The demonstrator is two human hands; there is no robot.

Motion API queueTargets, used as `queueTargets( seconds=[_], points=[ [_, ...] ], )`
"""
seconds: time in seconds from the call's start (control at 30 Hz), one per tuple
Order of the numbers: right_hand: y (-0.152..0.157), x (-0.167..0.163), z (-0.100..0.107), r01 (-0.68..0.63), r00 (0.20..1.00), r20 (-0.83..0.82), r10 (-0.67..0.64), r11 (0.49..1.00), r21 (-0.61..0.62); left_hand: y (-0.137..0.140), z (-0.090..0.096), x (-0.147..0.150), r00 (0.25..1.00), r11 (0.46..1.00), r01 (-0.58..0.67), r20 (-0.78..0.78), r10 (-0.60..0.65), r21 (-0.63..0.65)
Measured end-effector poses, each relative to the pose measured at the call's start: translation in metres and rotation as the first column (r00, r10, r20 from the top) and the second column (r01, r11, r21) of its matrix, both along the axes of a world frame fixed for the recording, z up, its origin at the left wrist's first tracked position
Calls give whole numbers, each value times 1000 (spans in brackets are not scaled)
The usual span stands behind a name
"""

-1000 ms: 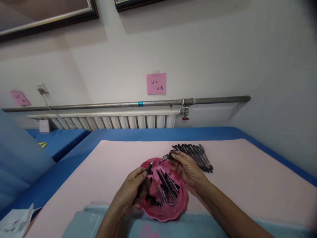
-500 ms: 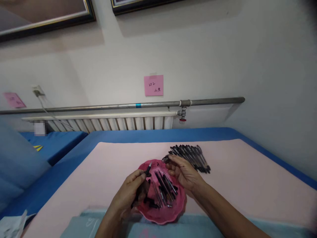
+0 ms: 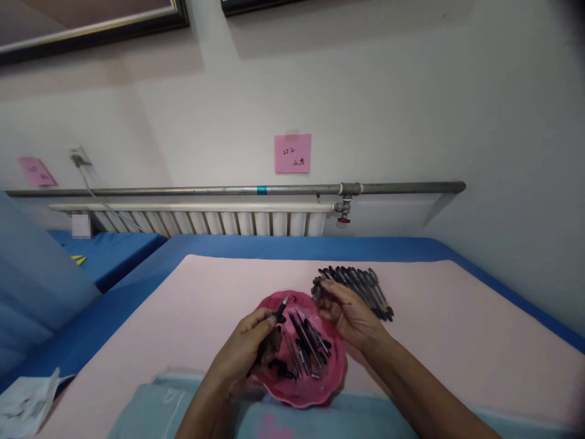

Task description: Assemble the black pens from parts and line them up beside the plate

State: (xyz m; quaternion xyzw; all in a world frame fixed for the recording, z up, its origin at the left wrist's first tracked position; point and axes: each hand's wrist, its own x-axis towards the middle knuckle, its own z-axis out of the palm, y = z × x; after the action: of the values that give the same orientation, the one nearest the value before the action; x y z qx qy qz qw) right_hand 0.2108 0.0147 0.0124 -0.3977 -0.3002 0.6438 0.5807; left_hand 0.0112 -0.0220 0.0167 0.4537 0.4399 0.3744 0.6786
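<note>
My left hand point(image 3: 247, 344) is closed around a black pen point(image 3: 282, 306), its pointed silvery tip up, over the left rim of a pink scalloped bowl point(image 3: 337, 389). The pen's lower end is hidden in the fingers. Above the bowl's right side, my right hand point(image 3: 351, 314) pinches a small dark pen part point(image 3: 316, 289), perhaps a cap; its exact kind is unclear. The fingers look stained dark. Inside the bowl lie several loose refills, barrels and black pieces point(image 3: 311, 344). Behind my right hand, several black-capped pens point(image 3: 365, 289) lie side by side.
A pink cover point(image 3: 192, 311) lies over the blue table point(image 3: 297, 247). Light blue cloth point(image 3: 146, 408) borders the near edge. White papers point(image 3: 30, 402) lie at the lower left. Behind stand a radiator point(image 3: 247, 222) and a pipe with a valve point(image 3: 345, 210).
My right hand has drawn slightly away from the pen tip, and the small part in it has turned more upright. My left hand keeps its grip on the pen. The view has shifted slightly.
</note>
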Motion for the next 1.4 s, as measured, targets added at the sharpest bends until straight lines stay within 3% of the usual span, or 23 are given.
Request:
queueTargets(
  seconds=[0.1, 0.13, 0.23, 0.3, 0.37, 0.5, 0.6, 0.7, 0.87, 0.97, 1.03, 1.13, 1.4],
  points=[
    [-3, 5, 4, 82, 961, 244, -128, 978, 190, 0, 2, -1, 1000, 1000, -4, -13, 4, 3],
    [-4, 6, 5, 89, 900, 384, -208, 948, 304, 0, 3, -2, 1000, 1000, -9, -13, 9, 3],
    [-5, 10, 2, -33, 589, 664, -461, 807, 590, 0, 6, -2, 1000, 1000, -25, -10, 25, -8],
    [-5, 11, -1, -116, 469, 706, -531, 755, 645, 0, 7, -2, 1000, 1000, -26, -15, 26, -9],
    [-4, 11, -5, -171, 399, 720, -568, 725, 667, 0, 8, -2, 999, 1000, -29, -21, 29, -8],
    [-4, 12, -5, -214, 353, 738, -575, 718, 662, 1, 9, -4, 999, 999, -51, -11, 50, -13],
    [-6, 11, -3, -208, 368, 748, -553, 735, 646, 2, 10, -6, 998, 997, -68, -17, 67, -25],
    [-7, 8, -1, -151, 449, 744, -494, 779, 609, 2, 9, -6, 998, 998, -65, -22, 65, -22],
    [-6, 3, 0, 34, 715, 620, -323, 902, 430, 1, 5, -4, 999, 999, -30, -25, 30, -12],
    [-5, -3, -1, 107, 876, 425, -230, 950, 292, -1, 4, 0, 999, 1000, -1, -43, 0, -10],
    [-6, -8, -2, 120, 938, 293, -185, 967, 224, -2, 4, 3, 998, 1000, 27, -59, -27, -6],
    [-7, -13, -3, 134, 962, 210, -174, 973, 190, -4, 4, 7, 997, 999, 44, -61, -44, 2],
    [-8, -13, -4, 147, 962, 200, -187, 969, 199, -4, 4, 8, 998, 999, 52, -46, -52, -14]
  ],
)
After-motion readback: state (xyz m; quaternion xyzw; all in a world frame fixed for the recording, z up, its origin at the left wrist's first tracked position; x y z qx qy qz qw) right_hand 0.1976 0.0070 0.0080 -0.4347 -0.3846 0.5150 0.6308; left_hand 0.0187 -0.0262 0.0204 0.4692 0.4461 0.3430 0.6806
